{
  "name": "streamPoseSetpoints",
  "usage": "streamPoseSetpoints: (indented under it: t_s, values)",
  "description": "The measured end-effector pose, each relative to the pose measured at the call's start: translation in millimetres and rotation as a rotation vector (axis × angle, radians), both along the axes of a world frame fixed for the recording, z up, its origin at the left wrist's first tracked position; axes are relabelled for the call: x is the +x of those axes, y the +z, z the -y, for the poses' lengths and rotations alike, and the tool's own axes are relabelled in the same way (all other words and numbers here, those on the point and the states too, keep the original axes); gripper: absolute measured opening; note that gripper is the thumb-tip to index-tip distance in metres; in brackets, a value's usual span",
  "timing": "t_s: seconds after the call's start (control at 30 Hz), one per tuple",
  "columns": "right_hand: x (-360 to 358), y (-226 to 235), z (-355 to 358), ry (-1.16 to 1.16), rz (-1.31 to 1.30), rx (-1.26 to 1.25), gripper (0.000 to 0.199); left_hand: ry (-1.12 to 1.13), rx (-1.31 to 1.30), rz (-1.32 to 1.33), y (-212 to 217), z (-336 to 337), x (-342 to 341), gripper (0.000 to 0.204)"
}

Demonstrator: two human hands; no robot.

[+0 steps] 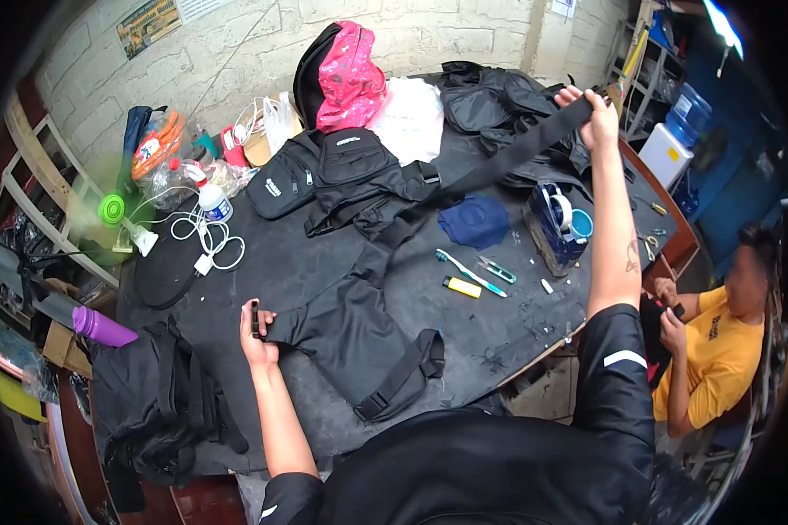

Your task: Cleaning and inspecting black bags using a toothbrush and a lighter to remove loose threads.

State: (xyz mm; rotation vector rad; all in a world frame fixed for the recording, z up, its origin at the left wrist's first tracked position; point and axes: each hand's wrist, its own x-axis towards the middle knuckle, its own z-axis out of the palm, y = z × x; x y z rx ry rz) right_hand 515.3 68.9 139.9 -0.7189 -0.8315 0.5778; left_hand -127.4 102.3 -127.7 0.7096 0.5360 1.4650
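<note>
My right hand point(599, 124) is raised at the far right, closed round the end of a wide black webbing strap point(521, 156). The strap runs taut down and left across the table to a black fabric bag point(346, 315). My left hand point(257, 348) is at the left edge of that bag, its fingers closed on a black plastic buckle point(255, 319). The bag lies flat and limp, with another buckle point(375, 404) on its near strap. Just beyond it sit finished-looking black bags point(348, 162) with zipped pockets.
Right of centre lie a folded navy cloth point(473, 220), a toothbrush point(470, 273), thread snips point(496, 269) and a yellow lighter point(461, 287). A tape dispenser point(556, 227) stands beyond them. A spray bottle point(212, 197) and a small fan point(114, 210) are left. A co-worker point(718, 341) sits right.
</note>
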Motion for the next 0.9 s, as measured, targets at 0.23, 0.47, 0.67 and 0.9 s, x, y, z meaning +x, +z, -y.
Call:
streamPoseSetpoints:
  t_s: [0.23, 0.47, 0.67, 0.9]
  values:
    - [-37.5, 51.2, -1.0, 0.203, 0.009, 0.271, 0.032, 0.036, -0.044, -0.117, 11.0, 16.6, 54.8, 0.035]
    - [-265.6, -23.8, 27.2, 0.152, 1.02, -0.013, 0.041, -0.193, 0.101, -0.2, 68.1, 12.2, 77.8, 0.023]
    - [-356.2, -165.7, 34.2, 0.296, 0.609, -0.153, 0.019, -0.095, 0.047, -0.255, 83.8, 25.0, 105.7, 0.015]
    - [-377.3, -180.4, 39.6, 0.155, 0.357, -0.021, 0.01, -0.114, 0.128, -0.304, 109.4, 48.7, 125.9, 0.019]
